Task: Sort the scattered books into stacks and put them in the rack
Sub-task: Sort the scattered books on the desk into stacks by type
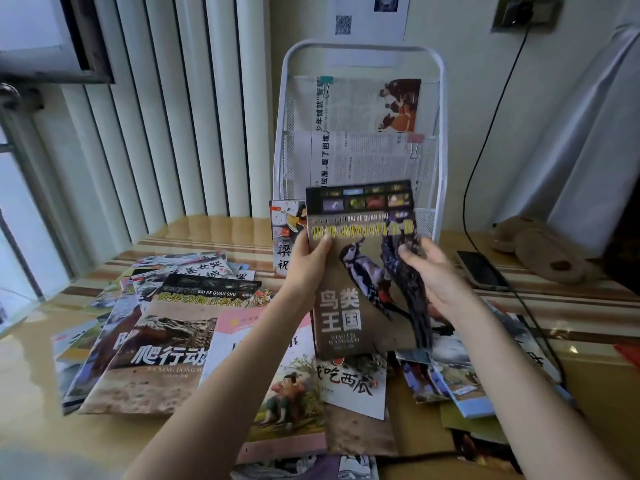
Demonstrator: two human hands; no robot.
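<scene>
A brown bird book (349,306) with woodpeckers on its cover is held upright above the table, in front of the white mesh rack (434,109). My left hand (306,263) grips its left edge, thumb on the cover. On the right side of the cover lies my right hand (434,271), its fingers against the book. Scattered books cover the table: a brown reptile book (156,348) at the left, a pink picture book (277,393) under my left arm, a white watermelon book (353,386) below the held book.
The rack holds clipped newspapers (360,105) in its upper pockets. A small book (284,233) leans at its foot. A phone (479,270) with a black cable (485,140) lies at the right, beside brown slippers (540,249). A radiator (166,109) stands behind at the left.
</scene>
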